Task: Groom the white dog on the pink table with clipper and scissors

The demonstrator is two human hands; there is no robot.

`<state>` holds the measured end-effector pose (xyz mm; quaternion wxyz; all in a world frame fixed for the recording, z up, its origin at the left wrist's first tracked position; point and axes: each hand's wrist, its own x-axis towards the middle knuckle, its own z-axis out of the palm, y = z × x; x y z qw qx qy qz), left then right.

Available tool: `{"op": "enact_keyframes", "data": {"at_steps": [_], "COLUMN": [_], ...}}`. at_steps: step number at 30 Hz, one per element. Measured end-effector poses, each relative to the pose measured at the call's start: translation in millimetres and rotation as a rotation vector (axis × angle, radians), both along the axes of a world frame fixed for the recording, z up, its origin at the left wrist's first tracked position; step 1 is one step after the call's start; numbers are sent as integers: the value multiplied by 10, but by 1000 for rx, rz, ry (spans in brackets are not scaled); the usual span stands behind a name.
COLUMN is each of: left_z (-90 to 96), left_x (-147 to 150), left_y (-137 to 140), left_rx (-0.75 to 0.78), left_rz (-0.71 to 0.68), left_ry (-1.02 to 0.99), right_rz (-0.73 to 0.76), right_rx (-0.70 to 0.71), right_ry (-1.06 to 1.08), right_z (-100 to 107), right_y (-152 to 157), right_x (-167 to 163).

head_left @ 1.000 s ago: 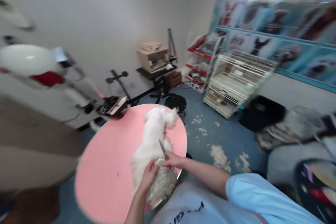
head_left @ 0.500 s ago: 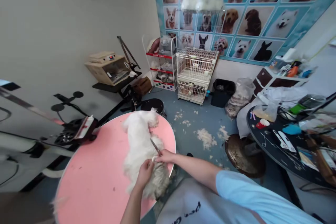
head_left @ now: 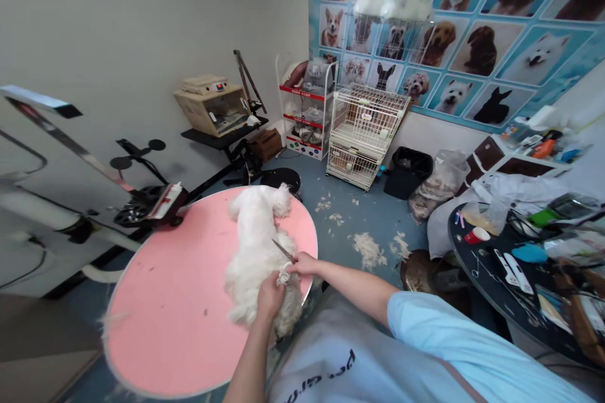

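Note:
A white dog [head_left: 255, 233] lies on the round pink grooming table [head_left: 184, 302], its back clipped short and its rear coat long and fluffy. My right hand [head_left: 305, 263] is closed around scissors [head_left: 282, 249], their narrow blade pointing up and left over the dog's side; the handles are hidden in my fingers. Just beside it, my left hand [head_left: 271, 295] is closed on a small white lump [head_left: 283, 274] at the dog's rear. Whether that lump is a paw or a tuft of hair, I cannot tell. Both hands nearly touch there.
A metal arm [head_left: 70, 135] and a black tool holder [head_left: 146, 204] stand at the table's left. Clipped hair [head_left: 368, 250] lies on the floor. At right, a dark table [head_left: 482, 258] holds clippers and a red cup [head_left: 476, 236]. Behind are cages [head_left: 363, 132] and a bin [head_left: 407, 173].
The view has shifted, with the wall items appearing further right. My left hand has moved up slightly, and the white lump shows more clearly. The scissors' blade has tilted flatter.

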<state>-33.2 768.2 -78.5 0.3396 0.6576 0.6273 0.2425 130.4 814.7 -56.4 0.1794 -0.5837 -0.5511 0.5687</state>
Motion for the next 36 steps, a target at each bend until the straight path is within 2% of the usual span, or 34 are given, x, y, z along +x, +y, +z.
{"op": "enact_keyframes", "data": {"at_steps": [8,11,13,14,16,18,20,23,26,28,30,31,32,34,35,36], "left_z": [-139,-73,40,100,178,187,163,164,203,211,181,152,113,14,-42,-101], "left_x": [-163,-111,-1,59,139,161,196,383,598,649,584,507,407,182,85,16], "left_y": [200,261,231,204,142,48,-94,-293,-368,-396,-471,-532,-601,-732,-775,-796], "left_rx": [-46,-84,-102,-91,-77,13,120,267,334,234,96,60,59,89,63,7], "left_rz": [58,127,236,346,691,1025,1234,1292,1265,1071,892,912,1036,1376,1450,1444], "left_ry": [-190,-253,-300,-312,-314,-302,-284,-266,-280,-367,-447,-456,-439,-387,-407,-462], "right_rz": [79,167,236,277,378,490,599,735,849,839,762,718,676,599,562,530], "right_rx": [8,-22,-53,-71,-104,-125,-132,-125,-91,-66,-52,-48,-48,-64,-84,-111], "right_ry": [34,75,90,91,100,109,115,142,196,190,151,131,116,94,86,83], "right_z": [42,103,126,122,77,-2,-66,-64,-13,-12,-54,-91,-137,-249,-310,-371], "right_y": [229,331,366,385,462,596,735,863,913,948,992,1008,1010,946,872,769], "right_x": [-68,-49,24,72,155,173,128,39,10,49,152,226,311,493,576,645]}}
